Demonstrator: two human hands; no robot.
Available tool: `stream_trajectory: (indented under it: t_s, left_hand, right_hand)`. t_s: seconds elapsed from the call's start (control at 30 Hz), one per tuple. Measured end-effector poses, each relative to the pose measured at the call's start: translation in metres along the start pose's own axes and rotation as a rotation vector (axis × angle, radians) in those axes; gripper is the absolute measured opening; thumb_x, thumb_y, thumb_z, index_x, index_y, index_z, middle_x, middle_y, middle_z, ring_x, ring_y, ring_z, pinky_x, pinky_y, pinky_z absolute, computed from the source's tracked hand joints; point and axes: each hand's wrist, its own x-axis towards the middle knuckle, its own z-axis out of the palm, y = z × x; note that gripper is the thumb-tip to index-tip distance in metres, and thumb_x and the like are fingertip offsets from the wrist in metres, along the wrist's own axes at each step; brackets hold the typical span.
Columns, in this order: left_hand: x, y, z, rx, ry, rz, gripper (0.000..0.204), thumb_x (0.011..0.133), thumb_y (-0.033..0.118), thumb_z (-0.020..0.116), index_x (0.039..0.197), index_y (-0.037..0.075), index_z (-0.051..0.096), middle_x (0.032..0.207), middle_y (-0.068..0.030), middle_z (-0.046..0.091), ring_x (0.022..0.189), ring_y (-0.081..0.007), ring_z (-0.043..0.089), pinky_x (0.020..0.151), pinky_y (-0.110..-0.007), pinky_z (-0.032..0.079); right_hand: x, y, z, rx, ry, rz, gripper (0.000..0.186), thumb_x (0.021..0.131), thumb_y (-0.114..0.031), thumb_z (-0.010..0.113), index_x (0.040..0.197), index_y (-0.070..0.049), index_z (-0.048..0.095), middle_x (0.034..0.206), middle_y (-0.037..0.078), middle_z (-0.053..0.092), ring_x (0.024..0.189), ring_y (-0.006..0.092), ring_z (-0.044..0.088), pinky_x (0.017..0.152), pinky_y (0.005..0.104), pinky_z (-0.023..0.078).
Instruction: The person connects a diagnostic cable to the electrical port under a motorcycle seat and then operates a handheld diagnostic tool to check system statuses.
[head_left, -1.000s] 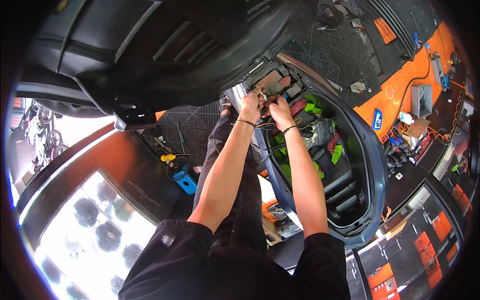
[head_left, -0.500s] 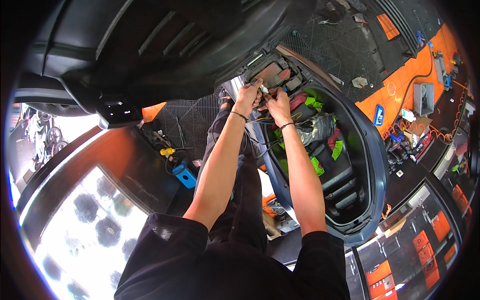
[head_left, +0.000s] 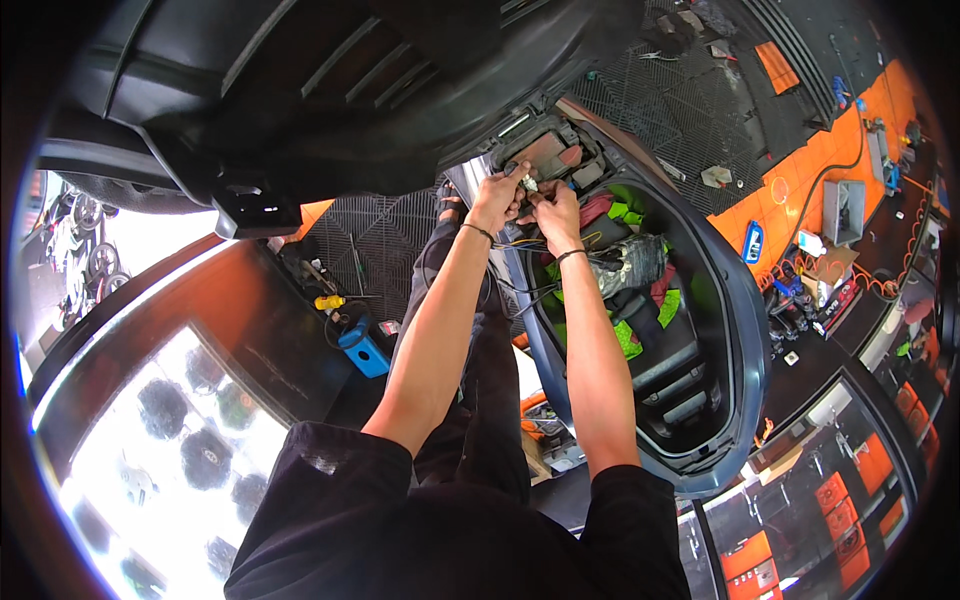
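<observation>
Close together over the near-left rim of a scooter's underseat storage bin (head_left: 745, 330), both hands work on a small white wire connector (head_left: 530, 184). My left hand (head_left: 494, 203) is closed, its thumb and fingertips pinching the connector. From the other side my right hand (head_left: 556, 214) closes on it, fingers bent; its exact grip is partly hidden. Thin yellow and dark wires (head_left: 525, 243) run below the hands. Just beyond them sits an open compartment with a brownish-red block (head_left: 545, 150). Green and dark red cloths (head_left: 628, 340) and a crumpled grey bundle (head_left: 640, 262) lie in the bin.
The raised black seat (head_left: 330, 90) fills the upper left. A blue tool case (head_left: 362, 348) stands left of my legs. On the right are a blue bottle (head_left: 754, 242), a grey metal box (head_left: 845, 212) and an orange coiled hose (head_left: 880, 275). Ribbed black matting (head_left: 660, 120) covers the far floor.
The whole view has shifted slightly. Both hands stay on the white connector, with only small finger movement.
</observation>
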Motion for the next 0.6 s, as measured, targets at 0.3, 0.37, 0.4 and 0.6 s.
stream_trajectory:
  t_s: [0.3, 0.37, 0.4, 0.6]
  left_hand:
    - [-0.017, -0.004, 0.011, 0.178, 0.083, 0.236, 0.034, 0.096, 0.031, 0.067, 0.082, 0.001, 0.063, 0.056, -0.0029, 0.054, 0.044, -0.0111, 0.049, 0.039, -0.027, 0.032]
    - [-0.003, -0.005, 0.011, 0.136, 0.078, 0.241, 0.032, 0.096, 0.028, 0.067, 0.083, 0.0, 0.064, 0.056, -0.003, 0.054, 0.044, -0.011, 0.047, 0.039, -0.027, 0.032]
    - [-0.003, -0.004, 0.011, 0.114, 0.077, 0.247, 0.031, 0.096, 0.027, 0.067, 0.083, -0.001, 0.064, 0.056, -0.0031, 0.054, 0.044, -0.011, 0.046, 0.04, -0.027, 0.032]
    - [-0.001, -0.01, 0.018, -0.003, 0.103, 0.274, 0.028, 0.095, 0.025, 0.069, 0.089, -0.002, 0.069, 0.059, -0.0024, 0.056, 0.045, -0.0085, 0.042, 0.039, -0.024, 0.029]
  right_hand:
    - [0.004, 0.008, -0.001, -0.012, -0.069, 0.002, 0.014, 0.089, 0.01, 0.043, 0.101, 0.01, 0.051, 0.088, 0.012, 0.06, 0.068, 0.0167, 0.062, 0.055, 0.0337, 0.061]
    - [0.005, 0.008, -0.003, -0.047, -0.055, -0.009, 0.014, 0.089, 0.01, 0.044, 0.101, 0.009, 0.051, 0.088, 0.012, 0.061, 0.071, 0.0177, 0.063, 0.055, 0.0336, 0.061]
    - [0.005, 0.008, -0.004, -0.026, -0.055, -0.009, 0.015, 0.087, 0.01, 0.046, 0.101, 0.01, 0.052, 0.091, 0.014, 0.062, 0.073, 0.0197, 0.065, 0.056, 0.0347, 0.062]
    - [0.001, 0.003, -0.003, 0.0, -0.042, -0.021, 0.013, 0.089, 0.005, 0.054, 0.101, 0.01, 0.054, 0.097, 0.016, 0.063, 0.079, 0.0224, 0.069, 0.054, 0.0354, 0.064]
